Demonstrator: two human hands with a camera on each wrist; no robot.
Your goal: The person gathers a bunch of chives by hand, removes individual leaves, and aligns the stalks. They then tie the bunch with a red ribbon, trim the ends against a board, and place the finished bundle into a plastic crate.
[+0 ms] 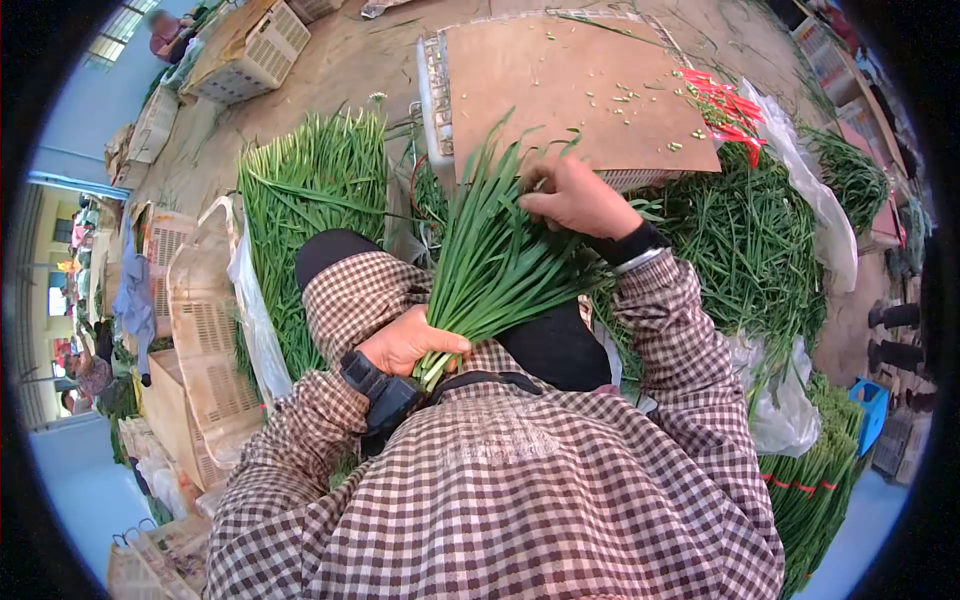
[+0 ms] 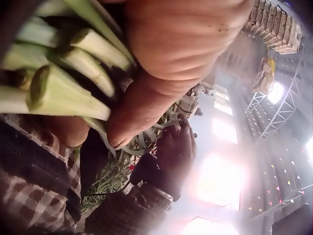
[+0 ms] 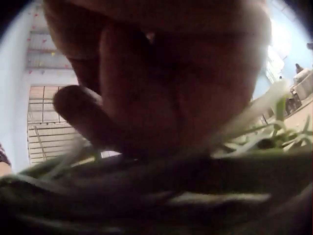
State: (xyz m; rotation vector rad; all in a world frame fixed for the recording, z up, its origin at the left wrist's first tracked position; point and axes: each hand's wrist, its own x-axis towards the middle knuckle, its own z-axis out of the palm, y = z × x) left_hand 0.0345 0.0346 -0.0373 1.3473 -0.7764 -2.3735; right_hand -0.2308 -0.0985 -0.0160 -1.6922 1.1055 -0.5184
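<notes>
A fanned bunch of long flat green leaves with pale cut ends, looking like garlic chives (image 1: 490,270), lies over the person's lap. Low on its stalks, the left hand (image 1: 408,342) grips it, thumb across the front. The pale stalk ends (image 2: 63,93) stick out beside the left thumb in the left wrist view. At the leafy upper part is the right hand (image 1: 580,197), its fingers bent among the leaf tips. Dark curled fingers (image 3: 146,88) hang close over blurred leaves in the right wrist view; I cannot tell whether they pinch a leaf.
A brown board (image 1: 560,90) with green scraps lies on a crate ahead, red ties (image 1: 722,105) at its right corner. Piles of greens stand left (image 1: 315,190) and right (image 1: 740,250). Red-banded bundles (image 1: 810,490) lie lower right. An empty-looking crate (image 1: 205,330) leans at left.
</notes>
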